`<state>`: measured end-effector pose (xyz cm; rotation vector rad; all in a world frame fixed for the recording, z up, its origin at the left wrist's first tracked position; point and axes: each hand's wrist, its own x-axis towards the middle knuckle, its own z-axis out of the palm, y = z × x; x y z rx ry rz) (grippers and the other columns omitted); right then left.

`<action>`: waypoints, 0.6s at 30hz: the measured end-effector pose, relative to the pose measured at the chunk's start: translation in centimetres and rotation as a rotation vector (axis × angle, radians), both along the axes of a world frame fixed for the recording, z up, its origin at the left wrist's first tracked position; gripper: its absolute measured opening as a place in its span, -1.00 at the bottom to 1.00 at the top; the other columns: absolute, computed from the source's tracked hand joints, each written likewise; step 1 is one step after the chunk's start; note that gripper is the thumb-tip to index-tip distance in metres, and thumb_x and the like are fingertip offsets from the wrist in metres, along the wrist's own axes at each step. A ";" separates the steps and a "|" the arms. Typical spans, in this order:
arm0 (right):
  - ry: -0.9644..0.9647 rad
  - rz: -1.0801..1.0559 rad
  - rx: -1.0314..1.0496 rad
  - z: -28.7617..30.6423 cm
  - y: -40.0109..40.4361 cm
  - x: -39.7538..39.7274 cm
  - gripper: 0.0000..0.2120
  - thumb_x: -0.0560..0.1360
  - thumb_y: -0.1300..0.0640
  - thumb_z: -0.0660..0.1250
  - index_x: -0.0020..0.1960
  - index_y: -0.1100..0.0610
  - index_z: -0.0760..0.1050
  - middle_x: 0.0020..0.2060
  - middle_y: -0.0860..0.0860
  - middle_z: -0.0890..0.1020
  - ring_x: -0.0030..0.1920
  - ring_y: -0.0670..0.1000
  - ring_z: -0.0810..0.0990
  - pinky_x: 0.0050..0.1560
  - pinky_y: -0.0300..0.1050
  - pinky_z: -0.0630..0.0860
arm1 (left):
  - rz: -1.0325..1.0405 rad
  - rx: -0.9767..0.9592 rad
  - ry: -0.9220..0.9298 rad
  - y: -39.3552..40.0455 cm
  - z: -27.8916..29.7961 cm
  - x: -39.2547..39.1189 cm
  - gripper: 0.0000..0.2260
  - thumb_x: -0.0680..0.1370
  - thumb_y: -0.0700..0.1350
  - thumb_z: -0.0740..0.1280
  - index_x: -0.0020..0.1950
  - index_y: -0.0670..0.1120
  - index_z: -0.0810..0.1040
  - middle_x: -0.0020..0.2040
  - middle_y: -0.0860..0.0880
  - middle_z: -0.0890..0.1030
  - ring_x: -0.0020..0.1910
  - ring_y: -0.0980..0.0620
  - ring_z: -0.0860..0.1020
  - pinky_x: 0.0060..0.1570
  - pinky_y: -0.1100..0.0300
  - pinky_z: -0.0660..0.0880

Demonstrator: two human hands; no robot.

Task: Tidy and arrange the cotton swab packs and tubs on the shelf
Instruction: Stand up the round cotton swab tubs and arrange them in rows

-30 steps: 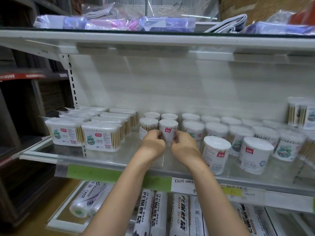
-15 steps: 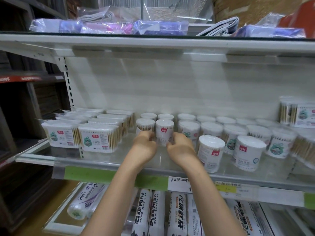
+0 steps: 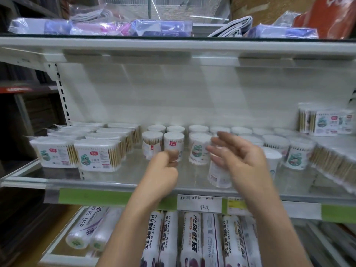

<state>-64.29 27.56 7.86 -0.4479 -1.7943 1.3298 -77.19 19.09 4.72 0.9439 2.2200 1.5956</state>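
Head view: your left hand (image 3: 163, 166) sat at frame centre, fingers curled against the base of a round swab tub (image 3: 173, 143); whether it gripped the tub was not discernible. Your right hand (image 3: 240, 158), blurred, was spread open before another tub (image 3: 218, 174). Rectangular swab packs (image 3: 96, 157) lay at centre left on the glass shelf (image 3: 115, 182).

White tubs (image 3: 173, 140); green shelf strip (image 3: 92, 195).

Shelf count, as far as you can tell through the blur.

You have two hands (image 3: 163, 166) up, roughly eighteen round tubs (image 3: 173, 145), about ten rectangular packs (image 3: 98, 157) on the left.
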 end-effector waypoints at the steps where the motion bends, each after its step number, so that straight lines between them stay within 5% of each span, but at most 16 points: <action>1: 0.045 -0.059 0.001 0.1 0.5 1.1 -0.66 0.56 0.35 0.16 0.29 0.14 0.44 0.06 -0.07 0.62 0.04 -0.14 0.64 0.09 -0.19 0.59 | -0.046 0.010 0.000 0.2 -0.2 0.9 -0.49 0.47 -0.50 0.05 0.37 -0.17 0.36 0.26 -0.05 0.48 0.26 0.06 0.45 0.34 0.17 0.31; 6: -0.117 -0.336 0.135 -1.6 3.9 3.3 -0.64 0.57 0.35 0.12 0.32 0.17 0.43 0.16 0.03 0.60 0.18 -0.03 0.57 0.30 -0.03 0.45 | -0.160 -0.064 0.162 2.0 -0.7 3.5 -0.43 0.49 -0.40 0.07 0.49 -0.08 0.23 0.45 -0.03 0.33 0.42 0.03 0.32 0.40 0.12 0.28; 8: -0.277 -0.360 0.228 -2.4 4.6 3.3 -0.64 0.58 0.30 0.13 0.35 0.17 0.42 0.24 0.04 0.56 0.25 0.02 0.51 0.34 -0.12 0.35 | -0.165 -0.099 0.190 2.6 -0.5 4.1 -0.43 0.49 -0.37 0.08 0.49 -0.07 0.21 0.47 -0.04 0.30 0.36 0.05 0.36 0.25 0.23 0.38; 10: -0.389 -0.360 0.309 -3.0 4.9 3.0 -0.65 0.59 0.27 0.13 0.36 0.19 0.41 0.28 0.06 0.52 0.30 0.05 0.46 0.27 -0.19 0.30 | -0.191 -0.117 0.174 3.0 -0.4 4.5 -0.43 0.46 -0.35 0.09 0.46 -0.05 0.28 0.42 -0.05 0.37 0.31 0.04 0.41 0.13 0.27 0.41; 12: -0.478 -0.346 0.339 -3.2 4.9 2.7 -0.63 0.59 0.27 0.12 0.38 0.20 0.39 0.31 0.08 0.50 0.32 0.06 0.43 0.24 -0.18 0.32 | -0.228 -0.122 0.166 3.4 -0.4 4.7 -0.45 0.36 -0.31 0.09 0.34 -0.05 0.42 0.31 -0.05 0.49 0.29 0.00 0.44 0.22 0.15 0.42; 18: -0.588 -0.303 0.333 -3.2 4.8 1.7 -0.70 0.54 0.34 0.10 0.21 0.26 0.48 0.08 0.14 0.59 0.09 0.10 0.51 0.03 -0.12 0.40 | -0.158 -0.165 0.157 3.5 -0.3 5.2 -0.59 0.38 -0.35 0.09 0.19 -0.18 0.47 0.18 -0.11 0.52 0.18 -0.06 0.49 0.20 0.07 0.46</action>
